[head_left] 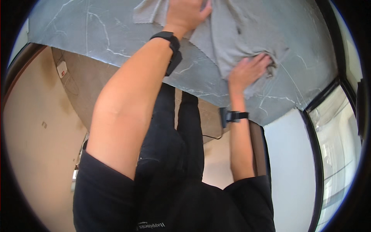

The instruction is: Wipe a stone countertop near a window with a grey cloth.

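Note:
A grey cloth (228, 31) with a finely ribbed texture lies spread and wrinkled over a grey, white-veined stone-look surface (104, 34). My left hand (187, 13) reaches to the cloth at the top edge of the picture. Its thumb points to the right, while the other fingers are blurred or cut off. Lower and to the right, my right hand (249, 71) lies on the cloth with its fingers stretched out. Folds bunch up around those fingertips. Black straps with small devices are on both wrists.
The surface's front edge runs close to my body. To the right stands a black-framed glass panel (336, 143) beside a white panel (290, 154). Below on the left are a tan floor (79, 73), a stained beige wall (38, 127) and a small white box (62, 69).

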`<control>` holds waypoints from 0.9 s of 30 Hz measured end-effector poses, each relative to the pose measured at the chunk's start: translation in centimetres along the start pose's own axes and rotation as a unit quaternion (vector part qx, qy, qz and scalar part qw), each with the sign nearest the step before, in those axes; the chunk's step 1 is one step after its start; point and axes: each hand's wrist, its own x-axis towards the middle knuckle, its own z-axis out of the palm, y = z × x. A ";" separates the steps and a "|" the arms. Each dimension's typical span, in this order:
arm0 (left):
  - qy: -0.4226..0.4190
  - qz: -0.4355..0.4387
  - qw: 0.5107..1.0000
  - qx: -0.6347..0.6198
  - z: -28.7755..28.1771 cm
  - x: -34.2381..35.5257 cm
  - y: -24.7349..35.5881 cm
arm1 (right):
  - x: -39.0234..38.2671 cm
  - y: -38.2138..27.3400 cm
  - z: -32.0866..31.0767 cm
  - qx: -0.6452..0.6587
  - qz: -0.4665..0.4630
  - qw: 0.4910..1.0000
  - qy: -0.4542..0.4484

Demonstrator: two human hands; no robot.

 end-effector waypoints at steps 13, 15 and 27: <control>0.020 -0.009 1.000 -0.017 0.6 0.3 0.6 | 0.6 2.5 0.7 0.016 0.025 0.999 0.034; 0.024 -0.006 1.000 -0.019 0.7 0.2 0.2 | -3.4 1.2 -0.2 0.027 0.028 0.999 -0.006; 0.054 0.007 0.998 -0.030 1.0 0.4 0.5 | 13.6 5.9 0.9 -0.017 -0.077 0.994 0.073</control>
